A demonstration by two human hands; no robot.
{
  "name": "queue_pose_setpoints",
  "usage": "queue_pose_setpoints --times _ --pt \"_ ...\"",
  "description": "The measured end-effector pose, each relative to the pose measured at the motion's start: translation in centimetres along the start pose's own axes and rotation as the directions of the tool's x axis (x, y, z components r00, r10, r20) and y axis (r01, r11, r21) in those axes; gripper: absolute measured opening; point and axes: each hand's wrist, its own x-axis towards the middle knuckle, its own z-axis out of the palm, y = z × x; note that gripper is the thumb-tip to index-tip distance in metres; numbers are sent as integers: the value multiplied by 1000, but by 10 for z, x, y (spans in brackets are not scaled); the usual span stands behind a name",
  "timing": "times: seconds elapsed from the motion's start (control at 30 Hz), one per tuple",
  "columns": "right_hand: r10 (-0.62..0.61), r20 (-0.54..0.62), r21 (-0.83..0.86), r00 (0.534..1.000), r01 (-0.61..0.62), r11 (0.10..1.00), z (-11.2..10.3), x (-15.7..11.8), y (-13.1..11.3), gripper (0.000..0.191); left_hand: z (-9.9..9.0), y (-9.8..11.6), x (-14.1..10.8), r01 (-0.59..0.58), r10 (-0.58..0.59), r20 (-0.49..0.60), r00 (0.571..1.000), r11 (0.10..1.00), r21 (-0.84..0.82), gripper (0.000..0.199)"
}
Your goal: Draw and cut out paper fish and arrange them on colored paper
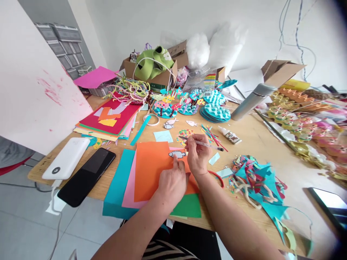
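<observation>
My left hand [173,180] lies on a sheet of orange paper [150,169], its index finger stretched out and pressing a small grey fish cutout [177,154] against the sheet. In my right hand [199,153] is a slim pen [208,145], held just above and right of the fish, its dark tip pointing left and off the paper. Pink, blue and green sheets [187,207] are layered under the orange one. Beside my right wrist a red curved loop [218,177] shows; the wrist covers the rest.
A phone [86,177] and white power bank [66,157] lie left. Paper scraps [260,180] heap right, near a glue bottle [230,135]. Behind are fish cutouts [169,124], a tape ring [151,120], blue paper plates [215,112] and a silver flask [253,101].
</observation>
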Motion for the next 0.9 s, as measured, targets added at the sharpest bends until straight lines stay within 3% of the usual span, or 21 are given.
queue_pose_setpoints --times 0.13,0.27,0.37,0.5,0.63,0.9 --pt "76 44 69 996 -79 994 -4 17 -6 21 -5 -2 -1 -7 7 24 1000 1000 17 39" --pt "90 232 -45 969 -81 996 -22 35 -5 20 -12 -5 0 -9 8 53 999 1000 23 40" --pt "35 448 -244 894 85 966 -40 41 3 10 -17 -8 1 -23 22 63 998 1000 19 40" --pt "-7 674 -312 739 292 904 -56 33 16 12 -23 -11 3 -29 29 71 997 1000 -8 39" --pt "38 738 -371 674 358 857 -59 19 25 23 -24 -15 3 -25 28 41 999 997 -77 29" --pt "89 759 -451 645 423 786 -59 11 26 20 -11 -28 1 6 -22 -61 998 966 -259 21"
